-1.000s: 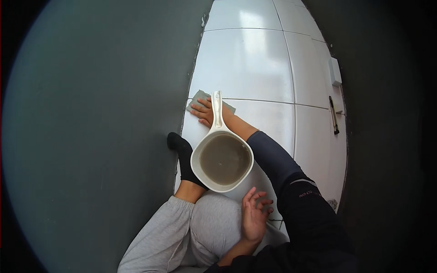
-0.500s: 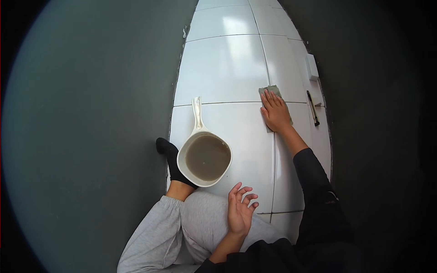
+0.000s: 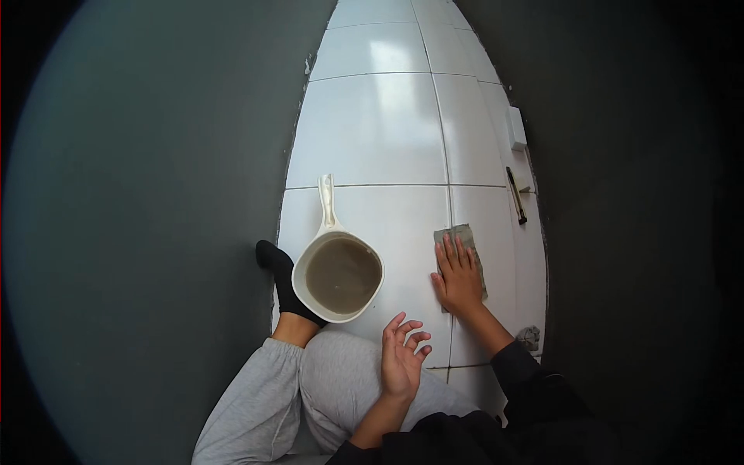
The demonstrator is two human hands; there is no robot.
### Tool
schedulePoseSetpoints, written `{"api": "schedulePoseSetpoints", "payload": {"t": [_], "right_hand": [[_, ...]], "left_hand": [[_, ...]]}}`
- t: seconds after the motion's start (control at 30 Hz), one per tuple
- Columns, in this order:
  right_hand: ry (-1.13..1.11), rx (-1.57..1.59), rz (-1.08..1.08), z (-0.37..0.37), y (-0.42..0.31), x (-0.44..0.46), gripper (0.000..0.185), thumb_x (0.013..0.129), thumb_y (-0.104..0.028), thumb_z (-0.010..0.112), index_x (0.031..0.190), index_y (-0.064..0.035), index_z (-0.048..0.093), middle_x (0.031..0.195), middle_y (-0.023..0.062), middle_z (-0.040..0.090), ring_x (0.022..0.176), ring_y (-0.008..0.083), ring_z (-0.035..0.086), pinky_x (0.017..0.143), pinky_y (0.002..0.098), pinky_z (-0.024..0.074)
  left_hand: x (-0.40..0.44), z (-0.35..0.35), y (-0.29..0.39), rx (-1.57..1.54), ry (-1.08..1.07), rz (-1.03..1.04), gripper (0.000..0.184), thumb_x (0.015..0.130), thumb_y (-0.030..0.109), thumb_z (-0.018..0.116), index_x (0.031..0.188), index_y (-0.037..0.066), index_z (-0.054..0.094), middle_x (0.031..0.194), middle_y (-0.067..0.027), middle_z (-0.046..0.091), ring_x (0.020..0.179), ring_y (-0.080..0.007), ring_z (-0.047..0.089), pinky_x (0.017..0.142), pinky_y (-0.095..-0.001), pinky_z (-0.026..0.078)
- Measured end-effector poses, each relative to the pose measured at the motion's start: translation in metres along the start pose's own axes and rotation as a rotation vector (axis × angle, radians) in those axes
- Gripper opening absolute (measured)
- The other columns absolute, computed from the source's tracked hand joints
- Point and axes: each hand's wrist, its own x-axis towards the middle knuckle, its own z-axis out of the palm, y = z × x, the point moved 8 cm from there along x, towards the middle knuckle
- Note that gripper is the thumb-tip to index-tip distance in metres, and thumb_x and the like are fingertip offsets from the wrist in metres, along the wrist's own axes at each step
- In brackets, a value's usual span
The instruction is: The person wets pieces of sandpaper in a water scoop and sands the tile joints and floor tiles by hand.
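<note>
My right hand [image 3: 459,280] lies flat with fingers spread on a folded grey-green cloth [image 3: 465,232], pressing it against the white tiled floor [image 3: 372,209] over a grout line. Parts of the cloth show beyond the fingertips and beside the hand. Over my lap, my left hand [image 3: 402,360] is raised, its fingers loosely bent and apart, with nothing in it. In front of it and to the left stands a white dipper [image 3: 326,203], its handle pointing away from me. Murky brown water [image 3: 343,275] fills much of its bowl.
Along the right edge lie a white block [image 3: 516,129], a black utility knife [image 3: 515,197] and a crumpled grey clump [image 3: 528,338]. My black-socked foot [image 3: 285,280] rests left of the dipper. Dark grey walls [image 3: 155,194] border the tile strip on both sides.
My right hand has drawn the cloth back toward me along the grout line. The grey clump at the right has come into view. My left hand has stayed over my lap.
</note>
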Motion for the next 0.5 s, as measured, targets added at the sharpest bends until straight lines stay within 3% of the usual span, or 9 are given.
{"api": "schedulePoseSetpoints", "payload": {"t": [0.17,0.37,0.47,0.5], "right_hand": [[-0.07,0.062,-0.003,0.003,-0.041,-0.054,0.057,0.086,-0.034,0.045,0.137,-0.0104,0.035,0.145,0.0102,0.028,0.135,0.0289,0.022,0.108,0.0451,0.0159],[0.054,-0.014,-0.051,0.015,-0.02,0.055,0.054,0.088,-0.033,0.044,0.137,-0.0123,0.035,0.145,0.0082,0.028,0.135,0.0266,0.022,0.109,0.0443,0.0153],[0.054,0.026,-0.248,0.028,-0.043,0.108,0.053,0.088,-0.034,0.043,0.137,-0.0138,0.035,0.145,0.007,0.027,0.135,0.0269,0.021,0.11,0.0442,0.0149],[0.019,0.04,-0.418,0.037,-0.064,0.117,0.053,0.089,-0.035,0.042,0.137,-0.0146,0.035,0.145,0.0062,0.027,0.135,0.0267,0.021,0.11,0.0439,0.0148]], "left_hand": [[-0.003,0.0,-0.005,-0.038,-0.008,-0.018,0.048,0.094,0.044,0.032,0.128,0.01,0.036,0.111,-0.0073,0.048,0.091,-0.0183,0.047,0.077,-0.0339,0.038],[-0.006,0.0,-0.001,-0.062,0.001,0.023,0.046,0.095,0.043,0.033,0.127,0.01,0.037,0.109,-0.0071,0.048,0.089,-0.0175,0.047,0.076,-0.0333,0.039],[-0.003,-0.002,0.0,-0.062,0.005,0.07,0.045,0.095,0.042,0.032,0.126,0.01,0.038,0.108,-0.0072,0.047,0.086,-0.0169,0.047,0.075,-0.0326,0.04],[-0.003,-0.003,-0.001,-0.052,0.0,0.087,0.044,0.095,0.041,0.032,0.126,0.01,0.038,0.107,-0.0072,0.047,0.084,-0.0166,0.047,0.075,-0.0322,0.04]]}}
